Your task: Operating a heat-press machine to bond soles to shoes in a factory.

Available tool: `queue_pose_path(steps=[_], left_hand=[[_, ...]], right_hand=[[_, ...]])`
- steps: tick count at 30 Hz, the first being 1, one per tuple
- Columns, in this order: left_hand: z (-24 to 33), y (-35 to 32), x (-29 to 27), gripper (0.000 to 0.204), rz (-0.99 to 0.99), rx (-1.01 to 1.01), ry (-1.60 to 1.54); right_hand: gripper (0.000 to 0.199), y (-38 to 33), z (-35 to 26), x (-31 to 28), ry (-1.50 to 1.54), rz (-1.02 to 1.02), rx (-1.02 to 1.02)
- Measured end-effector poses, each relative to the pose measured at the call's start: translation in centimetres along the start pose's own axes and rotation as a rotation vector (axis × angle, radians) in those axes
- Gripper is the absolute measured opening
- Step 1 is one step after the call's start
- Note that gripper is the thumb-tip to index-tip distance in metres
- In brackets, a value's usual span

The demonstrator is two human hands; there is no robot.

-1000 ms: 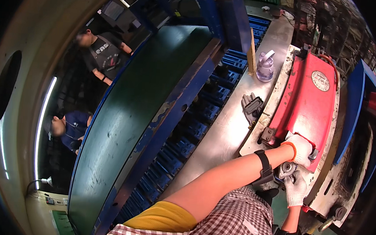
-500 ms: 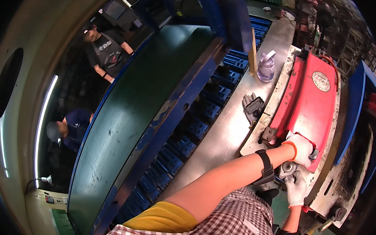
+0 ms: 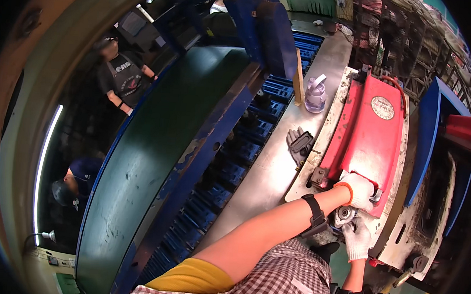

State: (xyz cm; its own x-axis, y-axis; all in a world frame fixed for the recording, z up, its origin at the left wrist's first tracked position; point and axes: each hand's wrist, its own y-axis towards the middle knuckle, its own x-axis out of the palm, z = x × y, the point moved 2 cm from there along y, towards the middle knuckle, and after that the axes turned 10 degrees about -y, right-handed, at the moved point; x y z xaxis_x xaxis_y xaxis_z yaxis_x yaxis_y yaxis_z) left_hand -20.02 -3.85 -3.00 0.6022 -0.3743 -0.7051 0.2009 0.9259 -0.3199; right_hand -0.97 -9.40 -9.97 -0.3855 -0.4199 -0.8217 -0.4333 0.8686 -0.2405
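Across the middle of the frame, from upper centre to lower left, a long curved green panel (image 3: 154,158) with a blue edge; lower end cut off by the frame bottom. Right of it, a grey metal bench (image 3: 277,166) running up toward the upper right. On the right side, a red machine cover (image 3: 374,134) lying flat on a pale plate, far edge bent by the lens. At upper left, dim and hard to read, two other people (image 3: 122,81) in dark clothes. At upper centre, a clear purple water bottle (image 3: 315,93) upright on the bench; below it, a dark glove (image 3: 299,143) lying on the bench.

At lower right, left hand (image 3: 358,189) in a white glove with orange cuff, resting on the lower corner of the red cover, fingers pressed together and curled. Just below, right hand (image 3: 357,238), also white-gloved, fingers closed around something; exact grip hard to tell. Between both hands, a small round metal part (image 3: 344,214), mostly hidden, touching both gloves.
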Motion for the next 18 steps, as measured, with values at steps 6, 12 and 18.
queue_pose_path(steps=[6, 12, 18], left_hand=[[0.2, -0.3, -0.2, 0.053, -0.007, -0.005, -0.011], [0.1, -0.1, 0.0, 0.051, 0.008, -0.004, 0.004], [-0.2, 0.2, 0.4, 0.049, 0.022, 0.009, -0.013]], right_hand=[[0.034, -0.4, -0.2, 0.1, 0.032, 0.029, 0.014], [0.031, -0.2, 0.8, 0.8, 0.123, 0.01, -0.023], [0.026, -0.1, 2.5, 0.4, 0.338, -0.197, 0.078]])
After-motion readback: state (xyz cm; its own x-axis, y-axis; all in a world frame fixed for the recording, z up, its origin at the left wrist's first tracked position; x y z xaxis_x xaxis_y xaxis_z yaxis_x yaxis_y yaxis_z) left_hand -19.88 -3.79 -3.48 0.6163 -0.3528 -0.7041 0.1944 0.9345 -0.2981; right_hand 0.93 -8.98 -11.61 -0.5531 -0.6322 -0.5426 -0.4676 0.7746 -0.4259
